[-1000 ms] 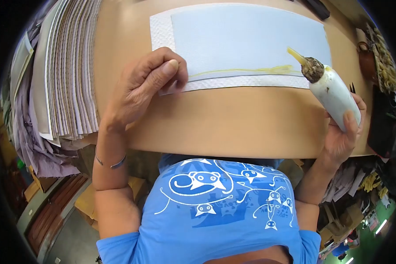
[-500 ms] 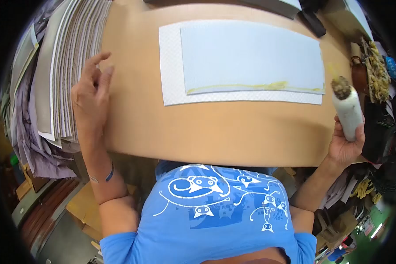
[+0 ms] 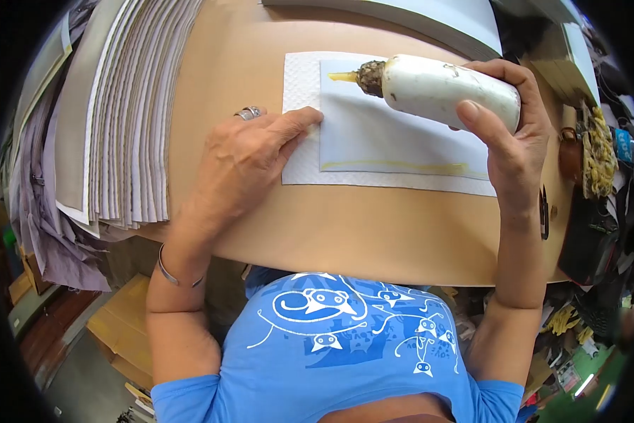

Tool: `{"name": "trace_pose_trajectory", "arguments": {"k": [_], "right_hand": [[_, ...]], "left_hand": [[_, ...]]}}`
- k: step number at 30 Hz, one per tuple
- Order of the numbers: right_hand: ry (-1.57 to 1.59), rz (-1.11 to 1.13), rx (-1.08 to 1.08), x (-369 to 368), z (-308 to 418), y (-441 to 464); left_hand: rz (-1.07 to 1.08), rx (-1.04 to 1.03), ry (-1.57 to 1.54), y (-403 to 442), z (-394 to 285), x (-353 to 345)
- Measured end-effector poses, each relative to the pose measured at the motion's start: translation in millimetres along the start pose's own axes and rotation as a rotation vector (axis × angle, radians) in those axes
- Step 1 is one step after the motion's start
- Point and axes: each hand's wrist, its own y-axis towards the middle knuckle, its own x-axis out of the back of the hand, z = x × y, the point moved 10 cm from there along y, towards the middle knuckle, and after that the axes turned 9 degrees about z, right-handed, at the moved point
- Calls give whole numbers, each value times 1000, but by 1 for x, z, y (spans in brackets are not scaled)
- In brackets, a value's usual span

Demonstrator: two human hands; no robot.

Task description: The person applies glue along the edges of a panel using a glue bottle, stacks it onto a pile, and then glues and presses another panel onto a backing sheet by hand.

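Observation:
My right hand (image 3: pixel 511 130) is wrapped round a white glue bottle (image 3: pixel 447 92), which it holds on its side above the sheets. The bottle's cap is crusted brown, and its yellowish nozzle points left. Under it lies a pale blue-grey sheet (image 3: pixel 394 144) with a yellow streak along its near edge. That sheet rests on a slightly larger white textured sheet (image 3: pixel 301 84), whose left margin shows. My left hand (image 3: pixel 250 151), with a ring on one finger, has its index finger and thumb at this left margin, the other fingers curled.
A thick row of layered sheets (image 3: pixel 130 120) stands at the table's left, beside hanging purple-grey cloth (image 3: pixel 63 240). A grey-white stack (image 3: pixel 416 17) lies along the far edge. On the right are a brown holder (image 3: pixel 571 155), a yellowish crusted bundle (image 3: pixel 599 155) and dark items.
My right hand has brought the bottle leftward and up from the table's right edge to above the sheets. My left hand has moved right from the layered stack onto the sheets' left margin.

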Motion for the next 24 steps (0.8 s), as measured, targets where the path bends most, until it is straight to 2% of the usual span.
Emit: {"name": "trace_pose_trajectory", "arguments": {"k": [10, 14, 17, 24], "right_hand": [[-241, 27, 126, -17, 17, 14], [-265, 85, 192, -22, 29, 13], [-273, 68, 128, -23, 24, 18], [-347, 175, 242, -29, 40, 5]], "left_hand": [[11, -53, 197, 0, -8, -4], [16, -40, 182, -1, -6, -4], [25, -32, 177, -1, -7, -4], [5, -21, 136, -1, -4, -2]]}}
